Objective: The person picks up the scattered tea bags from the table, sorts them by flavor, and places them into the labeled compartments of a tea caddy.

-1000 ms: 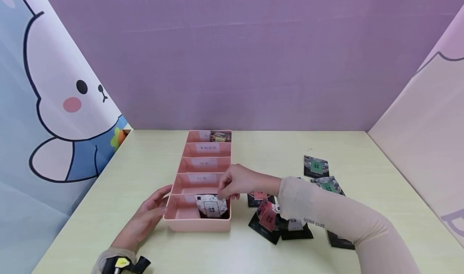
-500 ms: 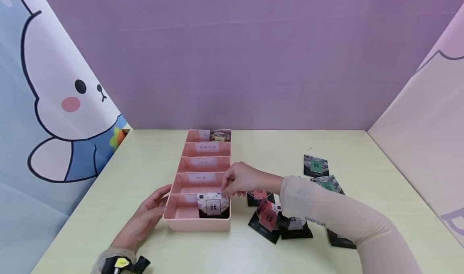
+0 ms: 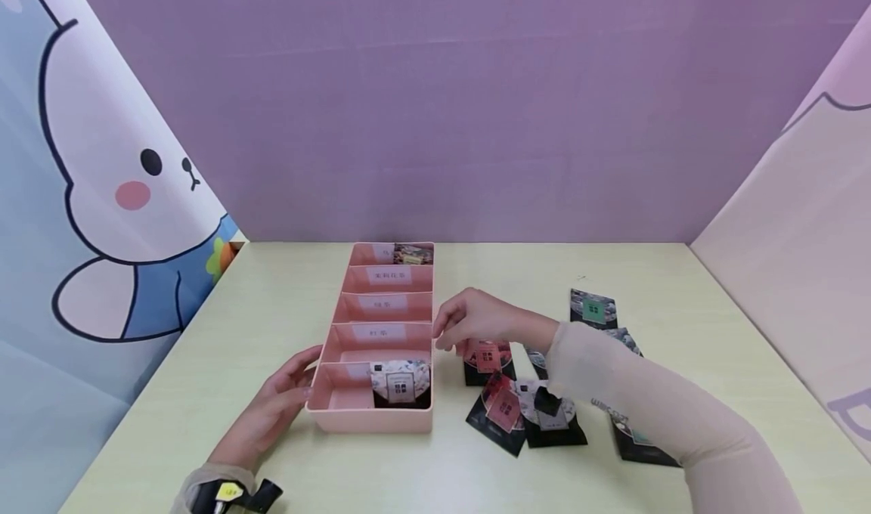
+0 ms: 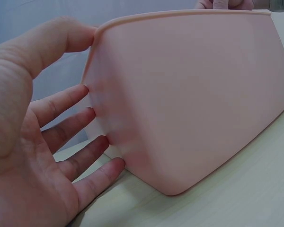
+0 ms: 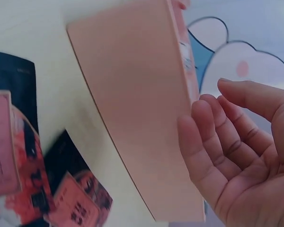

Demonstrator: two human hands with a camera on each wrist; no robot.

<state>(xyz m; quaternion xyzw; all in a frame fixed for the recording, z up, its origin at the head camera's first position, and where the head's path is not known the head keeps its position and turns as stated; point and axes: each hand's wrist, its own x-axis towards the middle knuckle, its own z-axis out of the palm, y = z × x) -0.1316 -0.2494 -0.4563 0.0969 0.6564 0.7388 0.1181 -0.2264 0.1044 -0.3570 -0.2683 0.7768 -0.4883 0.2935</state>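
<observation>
A pink divided box [image 3: 370,422] stands on the table, with labelled compartments in a row. In its front compartment a white-and-black tea sachet [image 3: 400,385] leans upright, and a patterned sachet [image 3: 413,254] sits in the rearmost one. My left hand [image 3: 277,404] touches the box's front left corner; in the left wrist view the thumb [image 4: 68,35] is at the rim and the fingertips lie against or near the wall. My right hand [image 3: 479,321], holding nothing, is just beyond the box's right side, fingers loosely bent. In the right wrist view the box wall [image 5: 132,104] is beside its fingers.
Right of the box lie red-labelled sachets [image 3: 502,412], a white-labelled sachet [image 3: 554,423] and green-labelled sachets [image 3: 593,308], some overlapping. My right sleeve [image 3: 633,378] covers part of them. A purple backdrop [image 3: 476,121] rises behind the table.
My right hand has let go of the white-and-black sachet and moved right and slightly back, out of the box. The sachet stays in the front compartment. My left hand has not moved noticeably.
</observation>
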